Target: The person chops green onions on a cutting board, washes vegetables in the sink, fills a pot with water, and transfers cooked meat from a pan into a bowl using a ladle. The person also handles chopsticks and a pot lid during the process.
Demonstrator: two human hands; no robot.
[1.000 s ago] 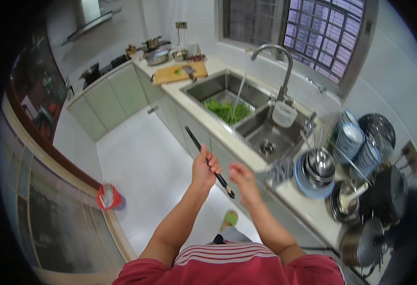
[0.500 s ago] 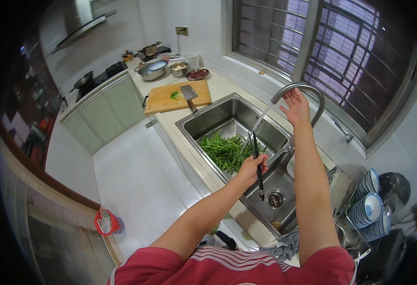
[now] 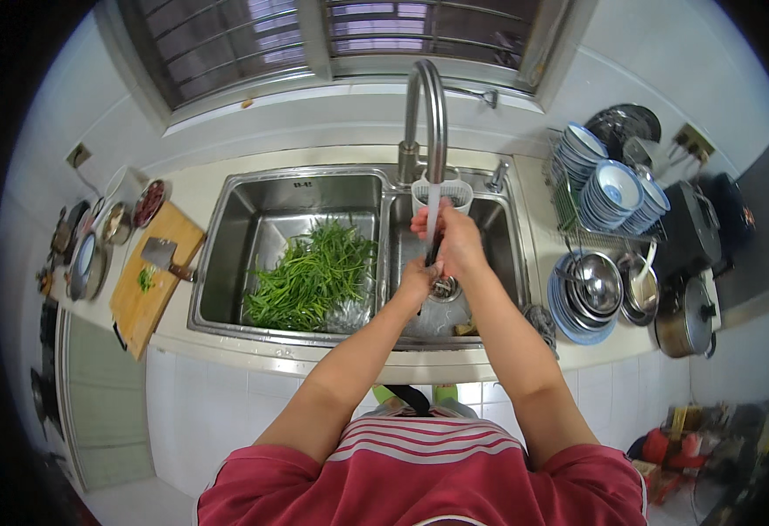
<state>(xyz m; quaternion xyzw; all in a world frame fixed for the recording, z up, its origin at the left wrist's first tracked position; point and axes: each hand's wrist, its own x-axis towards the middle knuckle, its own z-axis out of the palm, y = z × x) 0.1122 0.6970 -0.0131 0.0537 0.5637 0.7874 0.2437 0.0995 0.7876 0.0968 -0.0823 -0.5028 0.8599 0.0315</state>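
Left hand (image 3: 419, 279) pinches chopsticks (image 3: 434, 252) under running tap (image 3: 437, 123), above right basin (image 3: 502, 235); right hand (image 3: 460, 243) just beside, its grip unclear.

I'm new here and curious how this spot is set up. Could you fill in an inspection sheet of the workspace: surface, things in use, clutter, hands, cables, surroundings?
Surface: pale counter with a two-basin sink.
Things in use: dark sticks, mostly hidden; water running from the tap; greens in the left basin.
Clutter: knife on the cutting board, left; stacked bowls and a pot, right.
Hands: left hand closed around the sticks; right hand at the water, grip unclear.
Cables: cord near the left wall socket.
Surroundings: barred window behind the sink; tiled wall.
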